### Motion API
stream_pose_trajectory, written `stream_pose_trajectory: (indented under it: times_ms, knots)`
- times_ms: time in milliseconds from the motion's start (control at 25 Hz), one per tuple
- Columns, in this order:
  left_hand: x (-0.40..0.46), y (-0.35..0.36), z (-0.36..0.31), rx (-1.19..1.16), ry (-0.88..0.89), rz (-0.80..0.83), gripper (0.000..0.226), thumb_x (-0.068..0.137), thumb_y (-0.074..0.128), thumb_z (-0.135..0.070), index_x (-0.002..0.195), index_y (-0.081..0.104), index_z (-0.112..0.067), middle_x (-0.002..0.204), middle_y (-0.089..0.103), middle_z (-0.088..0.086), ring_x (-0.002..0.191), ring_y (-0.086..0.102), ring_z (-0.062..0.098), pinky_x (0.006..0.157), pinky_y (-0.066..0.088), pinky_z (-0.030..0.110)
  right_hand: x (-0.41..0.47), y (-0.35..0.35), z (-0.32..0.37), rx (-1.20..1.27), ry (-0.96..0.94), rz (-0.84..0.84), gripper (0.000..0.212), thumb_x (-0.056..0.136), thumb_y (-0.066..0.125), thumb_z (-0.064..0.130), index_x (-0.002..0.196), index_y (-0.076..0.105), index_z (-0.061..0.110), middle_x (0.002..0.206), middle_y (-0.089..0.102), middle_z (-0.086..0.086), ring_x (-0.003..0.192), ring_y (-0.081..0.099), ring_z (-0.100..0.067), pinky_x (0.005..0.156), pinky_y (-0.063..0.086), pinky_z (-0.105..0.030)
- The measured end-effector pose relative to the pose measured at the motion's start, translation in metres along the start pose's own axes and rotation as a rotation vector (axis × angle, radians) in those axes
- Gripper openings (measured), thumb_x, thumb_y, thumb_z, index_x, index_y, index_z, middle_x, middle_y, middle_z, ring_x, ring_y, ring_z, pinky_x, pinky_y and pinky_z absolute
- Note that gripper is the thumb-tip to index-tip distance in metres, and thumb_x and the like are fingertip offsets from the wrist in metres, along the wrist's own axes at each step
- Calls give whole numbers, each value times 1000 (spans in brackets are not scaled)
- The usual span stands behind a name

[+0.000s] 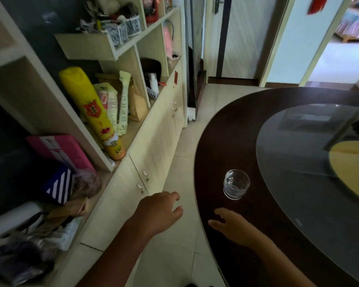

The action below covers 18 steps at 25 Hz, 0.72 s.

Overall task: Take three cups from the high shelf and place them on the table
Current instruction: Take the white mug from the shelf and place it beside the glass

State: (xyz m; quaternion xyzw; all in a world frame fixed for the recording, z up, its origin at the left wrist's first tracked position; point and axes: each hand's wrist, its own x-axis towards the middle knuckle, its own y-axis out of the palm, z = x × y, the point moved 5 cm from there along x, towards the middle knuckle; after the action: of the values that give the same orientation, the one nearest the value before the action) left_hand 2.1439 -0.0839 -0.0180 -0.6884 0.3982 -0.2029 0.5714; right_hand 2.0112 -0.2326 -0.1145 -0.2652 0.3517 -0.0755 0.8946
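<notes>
Dark round table holds one clear glass cup upright near its edge. Right hand empty, fingers spread, near cup. Left hand empty, loosely open over floor beside cabinet.

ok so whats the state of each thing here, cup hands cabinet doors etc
glass cup: upright on the table, empty, apart from both hands
left hand: open, empty, over the floor
right hand: open, empty, over the table edge
cabinet doors: closed
yellow spray can: capped, leaning on the shelf
</notes>
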Motion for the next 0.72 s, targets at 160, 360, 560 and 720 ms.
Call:
stream_pose_trajectory:
  times_ms: [160, 360, 560, 720]
  knots:
    - [-17, -53, 15, 53, -68, -68, 44, 89, 44, -49, 126, 49, -25, 126, 60, 1, 110, 56, 19, 87, 45, 31, -33, -41, 111, -235, -248, 3, 55, 86, 53, 48, 135, 41, 26, 138, 51, -2, 112, 54, -11, 82, 40, -17]
    - [-55, -171, 33, 164, -128, -274, 43, 89, 44, -50, 125, 50, -26, 126, 59, 4, 109, 56, 23, 85, 45, 35, -88, -81, 263, -467, -608, -130, 55, 85, 48, 56, 133, 46, 30, 139, 49, 3, 121, 48, -13, 101, 37, -29]
    - [-125, -318, 46, 297, -225, -548, 32, 88, 46, -48, 108, 58, -25, 115, 63, 6, 103, 58, 24, 79, 46, 34, -167, -114, 411, -503, -1025, -257, 50, 85, 50, 55, 127, 55, 28, 125, 58, 8, 112, 54, -10, 93, 42, -25]
    - [-179, -423, 39, 498, -289, -786, 31, 88, 46, -45, 107, 58, -24, 113, 64, 4, 100, 58, 24, 76, 46, 34, -223, -140, 505, -434, -1255, -376, 46, 83, 53, 53, 122, 59, 29, 120, 63, 7, 103, 58, -8, 89, 44, -26]
